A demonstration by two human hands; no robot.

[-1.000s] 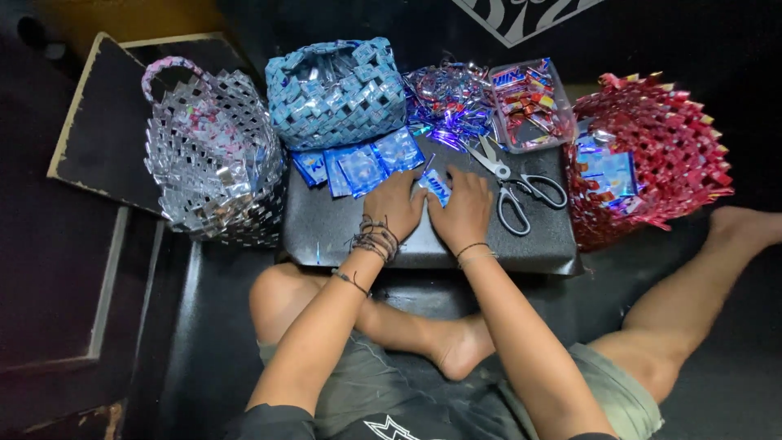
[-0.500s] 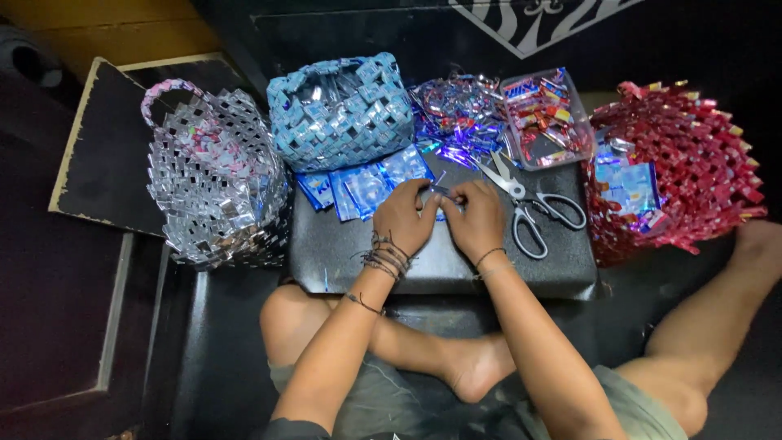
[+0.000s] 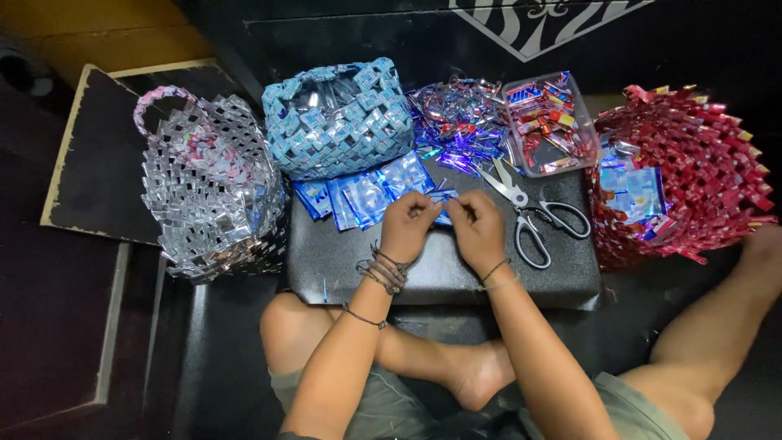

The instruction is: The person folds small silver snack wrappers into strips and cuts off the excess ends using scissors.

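Over a black cushioned board point(image 3: 407, 273), my left hand point(image 3: 407, 228) and my right hand point(image 3: 476, 228) pinch a small blue foil strip point(image 3: 442, 198) between their fingertips. Both hands are closed on it, with most of the strip hidden by the fingers. Several flat blue wrappers point(image 3: 358, 195) lie fanned out just beyond my left hand. Scissors point(image 3: 525, 213) with grey handles rest open on the board, right of my right hand.
A silver woven basket point(image 3: 212, 195) stands at left, a blue woven bag point(image 3: 338, 118) behind the wrappers, a red woven basket point(image 3: 684, 175) at right holding blue wrappers. A clear tub point(image 3: 550, 122) of red wrappers and a pile of shiny scraps point(image 3: 456, 122) sit behind.
Both hands have lifted off the board and drawn together on the blue strip, turning it between the fingertips. The view has shifted slightly.
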